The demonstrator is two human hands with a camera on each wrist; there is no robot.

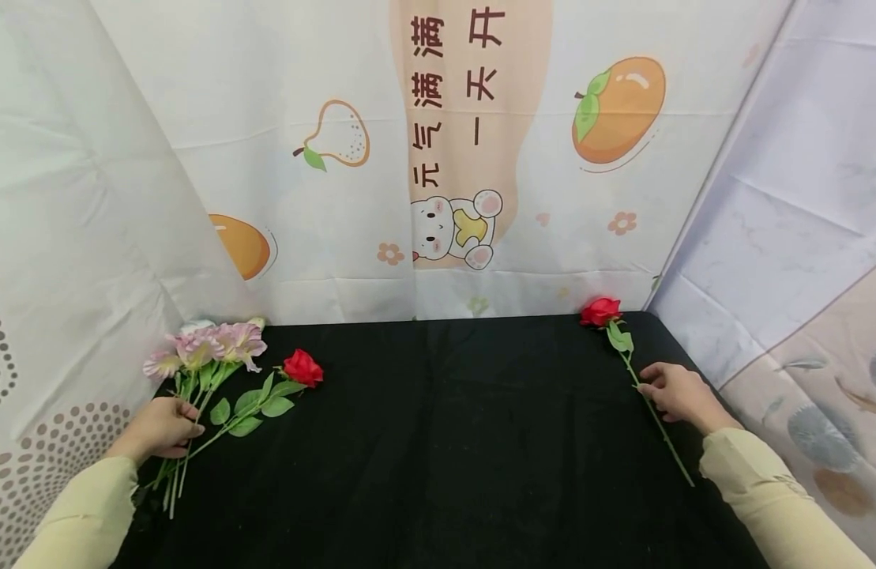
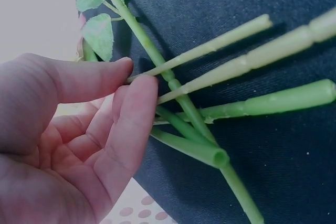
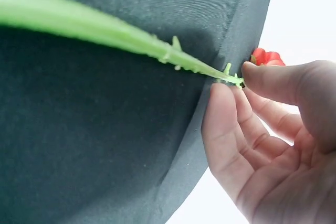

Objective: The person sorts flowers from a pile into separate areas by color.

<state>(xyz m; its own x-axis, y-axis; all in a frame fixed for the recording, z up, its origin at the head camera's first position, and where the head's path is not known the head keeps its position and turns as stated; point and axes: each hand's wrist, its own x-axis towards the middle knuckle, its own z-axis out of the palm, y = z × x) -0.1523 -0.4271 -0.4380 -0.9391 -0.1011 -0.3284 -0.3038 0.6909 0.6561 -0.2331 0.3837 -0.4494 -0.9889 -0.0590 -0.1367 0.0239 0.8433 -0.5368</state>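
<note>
At the table's left edge my left hand (image 1: 159, 427) pinches stems of a bunch of pale pink-purple artificial flowers (image 1: 227, 344), blooms pointing away from me. In the left wrist view, thumb and forefinger meet on the thin stems (image 2: 226, 71), and more green stems cross below. A red rose (image 1: 304, 368) with green leaves lies beside the bunch, its stem passing under the bunch's stems. On the right, my right hand (image 1: 682, 393) pinches the upper stem of another red rose (image 1: 599, 310). Its thorny green stem (image 3: 105, 27) stretches toward the camera in the right wrist view.
A black cloth (image 1: 438, 442) covers the table between the hands. Behind it hangs a white curtain (image 1: 324, 237) printed with fruit and a bear. More patterned curtains stand close along the left side (image 1: 75, 237) and the right side (image 1: 786, 237).
</note>
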